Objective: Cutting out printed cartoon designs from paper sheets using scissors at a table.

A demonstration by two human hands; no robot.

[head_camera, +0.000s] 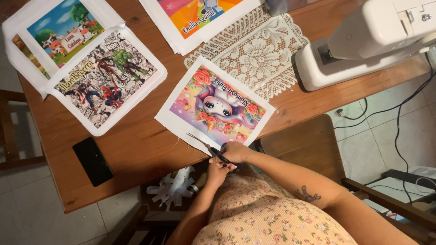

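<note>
A white-bordered fabric print of a pastel unicorn with flowers (213,105) lies on the wooden table (141,149), its near corner at the table's front edge. My right hand (236,152) is closed on the dark handles of a pair of scissors (210,147). The open blades point left along the print's lower white border. My left hand (217,173) is curled just beneath the right hand, below the table's edge. What its fingers hold is hidden.
A black phone (93,161) lies at the table's near left. A comic-hero print (106,79), a farm-animal print (63,27) and another colourful print (200,13) lie behind, beside a lace doily (261,50). A white sewing machine (363,41) stands right. White scraps (175,187) sit below the table, a wooden chair (309,145) beside me.
</note>
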